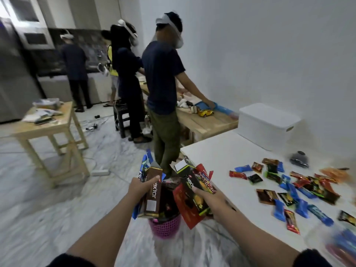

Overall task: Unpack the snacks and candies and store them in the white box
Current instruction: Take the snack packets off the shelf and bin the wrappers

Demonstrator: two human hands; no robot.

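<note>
Taking the pink basket on the marble floor as the landmark, the view goes from left to right like this. Far to the left of the basket and further back stands a light wooden table with some papers and small things on top. Behind the basket, further into the room, three or four persons stand with headsets on; the nearest one wears a dark shirt and olive trousers and reaches to a long wooden bench where a yellow toy car lies.

Just above the left side of the basket, the left hand has its fingers curled around a brown Nextar box, together with some blue wrappers behind it. The box is upright and its top flap is open. Just above the right side of the basket, the right hand is clamped on a black and green Nextar box and on red wrappers pressed under it. Inside the basket I can see dark packaging, but it is too blurred to tell more.

To the right of the basket is a white table. Many small snack and candy packets, blue, red, black and orange, lie scattered on it. At the far end of this table, well apart from the basket, stands the white box with its lid on. Near the box lies a small dark bag.
</note>
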